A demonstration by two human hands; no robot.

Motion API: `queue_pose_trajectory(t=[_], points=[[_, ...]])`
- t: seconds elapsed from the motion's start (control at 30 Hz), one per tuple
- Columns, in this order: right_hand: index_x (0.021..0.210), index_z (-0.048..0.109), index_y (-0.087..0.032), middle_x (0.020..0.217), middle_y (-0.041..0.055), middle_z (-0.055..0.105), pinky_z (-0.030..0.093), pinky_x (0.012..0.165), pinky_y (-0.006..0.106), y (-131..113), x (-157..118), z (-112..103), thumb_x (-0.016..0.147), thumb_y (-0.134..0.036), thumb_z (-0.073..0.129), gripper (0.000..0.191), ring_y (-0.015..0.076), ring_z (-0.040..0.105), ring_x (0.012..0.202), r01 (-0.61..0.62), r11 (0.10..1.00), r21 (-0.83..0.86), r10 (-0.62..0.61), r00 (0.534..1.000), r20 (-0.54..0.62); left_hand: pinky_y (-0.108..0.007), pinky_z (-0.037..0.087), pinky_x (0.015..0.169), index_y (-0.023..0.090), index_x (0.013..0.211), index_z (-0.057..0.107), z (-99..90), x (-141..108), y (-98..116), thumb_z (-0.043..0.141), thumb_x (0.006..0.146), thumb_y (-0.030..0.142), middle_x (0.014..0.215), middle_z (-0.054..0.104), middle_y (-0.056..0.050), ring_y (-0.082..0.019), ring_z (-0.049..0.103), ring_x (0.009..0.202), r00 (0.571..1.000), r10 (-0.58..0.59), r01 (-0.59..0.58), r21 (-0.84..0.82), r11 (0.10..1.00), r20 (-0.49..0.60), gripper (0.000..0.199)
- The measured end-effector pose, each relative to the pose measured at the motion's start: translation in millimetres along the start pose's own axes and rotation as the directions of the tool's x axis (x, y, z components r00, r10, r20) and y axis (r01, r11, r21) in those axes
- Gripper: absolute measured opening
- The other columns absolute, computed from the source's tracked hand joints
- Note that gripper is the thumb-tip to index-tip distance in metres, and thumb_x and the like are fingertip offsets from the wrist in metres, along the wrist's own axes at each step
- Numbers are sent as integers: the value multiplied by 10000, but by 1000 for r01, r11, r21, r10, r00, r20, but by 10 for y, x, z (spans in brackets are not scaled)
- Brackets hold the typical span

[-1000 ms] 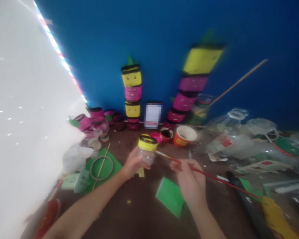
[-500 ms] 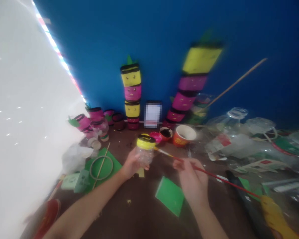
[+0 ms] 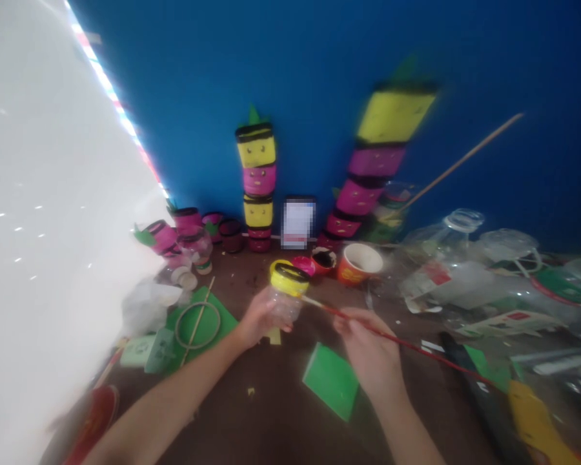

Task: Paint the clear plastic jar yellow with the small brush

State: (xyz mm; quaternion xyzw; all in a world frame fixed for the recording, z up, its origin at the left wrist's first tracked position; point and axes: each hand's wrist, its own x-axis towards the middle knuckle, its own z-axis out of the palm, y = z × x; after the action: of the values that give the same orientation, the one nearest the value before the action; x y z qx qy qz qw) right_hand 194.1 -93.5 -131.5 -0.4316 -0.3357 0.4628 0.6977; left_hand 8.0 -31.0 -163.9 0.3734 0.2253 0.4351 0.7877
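Note:
My left hand (image 3: pixel 260 319) is closed around the lower part of a clear plastic jar (image 3: pixel 285 307). A yellow painted band runs around the jar's upper part, with a black rim above it. In my right hand (image 3: pixel 368 342) is a long red paintbrush (image 3: pixel 411 347), gripped between thumb and fingers. Its tip touches the right side of the yellow band. Just behind the jar stand a small container of pink paint (image 3: pixel 303 264), another of dark paint (image 3: pixel 324 259) and a red and white paper cup (image 3: pixel 360 263). A folded green paper (image 3: pixel 331 381) lies between my forearms.
Stacks of pink and yellow painted pots with faces (image 3: pixel 259 154) lean against the blue wall (image 3: pixel 319 64). A pixelated device (image 3: pixel 297 223) stands between them. Clear plastic bottles (image 3: pixel 459 252) crowd the right, near a yellow-handled tool (image 3: pixel 532 413). Left lies green paper with a ring (image 3: pixel 197 326).
The jar has shifted slightly right and tilted a little in my left hand. My right hand has moved slightly left, and the brush tip sits a little lower.

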Motion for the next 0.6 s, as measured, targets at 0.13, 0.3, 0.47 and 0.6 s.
queue_pose_trajectory(t=[0.13, 0.3, 0.47, 0.6], points=[[709, 688, -200, 685, 39, 663, 525, 588, 274, 2, 2, 8, 621, -276, 733, 125, 140, 625, 615, -2, 1000, -1, 2, 1000, -18, -237, 480, 492, 153, 1038, 568, 2, -11, 5, 640, 676, 393, 909, 685, -99, -144, 621, 595, 1000, 9, -9, -4, 1000, 21, 440], [706, 686, -202, 682, 36, 655, 515, 575, 291, -5, 36, -45, 623, -266, 722, 110, 144, 615, 608, 34, 999, -18, -35, 997, -71, -223, 470, 480, 151, 1051, 571, -7, -4, 6, 625, 688, 408, 916, 689, -109, -137, 617, 585, 999, 36, -36, -19, 999, 11, 448], [702, 686, -205, 710, 34, 654, 512, 583, 285, -24, 17, -30, 635, -272, 718, 101, 140, 618, 623, 58, 998, 3, -58, 998, -34, -239, 473, 491, 151, 1054, 565, -13, -1, 5, 629, 680, 427, 915, 687, -114, -144, 614, 592, 999, 24, -24, 8, 1000, -25, 470], [716, 689, -210, 703, 31, 660, 509, 592, 280, -9, 4, -7, 647, -257, 714, 87, 136, 618, 625, 48, 999, 2, -48, 999, -16, -245, 469, 495, 150, 1064, 558, -9, -13, 5, 633, 673, 416, 949, 678, -119, -145, 613, 599, 1000, 19, -19, 23, 1000, 5, 478]])
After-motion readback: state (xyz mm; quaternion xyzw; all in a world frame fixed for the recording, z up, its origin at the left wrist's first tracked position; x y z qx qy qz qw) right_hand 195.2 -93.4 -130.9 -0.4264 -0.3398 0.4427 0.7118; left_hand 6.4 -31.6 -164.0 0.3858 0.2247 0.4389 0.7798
